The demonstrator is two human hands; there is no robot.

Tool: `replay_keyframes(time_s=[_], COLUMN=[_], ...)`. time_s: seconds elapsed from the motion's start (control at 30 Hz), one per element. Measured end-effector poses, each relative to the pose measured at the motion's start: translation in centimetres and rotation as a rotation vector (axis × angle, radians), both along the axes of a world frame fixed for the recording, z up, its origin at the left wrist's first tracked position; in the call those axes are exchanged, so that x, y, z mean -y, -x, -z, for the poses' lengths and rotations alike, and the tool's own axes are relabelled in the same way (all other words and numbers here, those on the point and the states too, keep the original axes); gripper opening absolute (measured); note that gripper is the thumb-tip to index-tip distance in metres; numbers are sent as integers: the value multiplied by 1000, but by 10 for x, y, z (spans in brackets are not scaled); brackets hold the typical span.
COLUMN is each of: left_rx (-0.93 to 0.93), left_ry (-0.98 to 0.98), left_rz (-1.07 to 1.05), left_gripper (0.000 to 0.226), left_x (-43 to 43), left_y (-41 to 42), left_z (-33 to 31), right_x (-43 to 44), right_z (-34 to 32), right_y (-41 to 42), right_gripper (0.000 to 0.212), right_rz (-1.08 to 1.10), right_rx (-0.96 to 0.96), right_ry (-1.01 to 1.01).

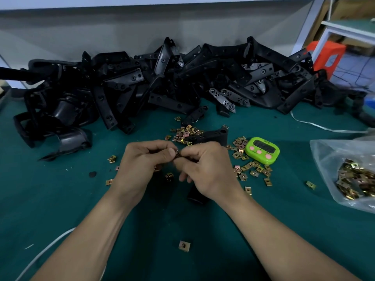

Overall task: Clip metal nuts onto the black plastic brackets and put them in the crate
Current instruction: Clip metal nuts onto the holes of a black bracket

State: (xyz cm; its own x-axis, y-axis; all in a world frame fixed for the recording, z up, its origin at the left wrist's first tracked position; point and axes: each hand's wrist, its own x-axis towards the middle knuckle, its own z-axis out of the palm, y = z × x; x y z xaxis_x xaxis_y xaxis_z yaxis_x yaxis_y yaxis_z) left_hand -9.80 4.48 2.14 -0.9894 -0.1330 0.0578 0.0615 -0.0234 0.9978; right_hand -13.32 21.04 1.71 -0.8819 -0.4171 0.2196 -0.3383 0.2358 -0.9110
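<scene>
Small brass-coloured metal clip nut [177, 153], pinched between my left hand [142, 165] and right hand [205, 169] fingertips; a skewed push could flick it loose.

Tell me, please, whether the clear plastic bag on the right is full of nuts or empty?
Partly full: the plastic bag lies flat on the table's right side with a heap of metal nuts showing through it.

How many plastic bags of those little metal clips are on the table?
1. The clear plastic bag of metal nuts lies at the table's right edge, right of the green timer. The picture's edge cuts it off, so others could lie unseen.
</scene>
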Motion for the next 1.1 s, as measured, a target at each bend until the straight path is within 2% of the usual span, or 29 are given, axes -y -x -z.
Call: replay_keyframes(time_s=[0.33, 0.6, 0.7, 0.8, 0.93, 1.1], left_rx=[81, 112, 31, -104, -130, -237], left_ry=[-126, -162, -62, 123, 310, 450], left_rz=[59, 50, -33, -93, -122, -118], left_gripper=[15, 16, 19, 11, 26, 33], left_x=[4, 2, 0, -1, 2, 1], left_y=[0, -1, -1, 0, 0, -5], left_z=[0, -1, -1, 1, 5, 2], right_x=[-4, -2, -3, -7, -11, -12], right_z=[-2, 0, -2, -3, -2, -5], right_y=[6, 4, 8, 14, 18, 19], right_gripper=[15, 13, 3, 13, 18, 23], right_rz=[-178, -158, -129, -102, -55, -124], right_rx=[240, 289, 270, 227, 123, 373], right_ry=[257, 319, 254, 172, 27, 245])
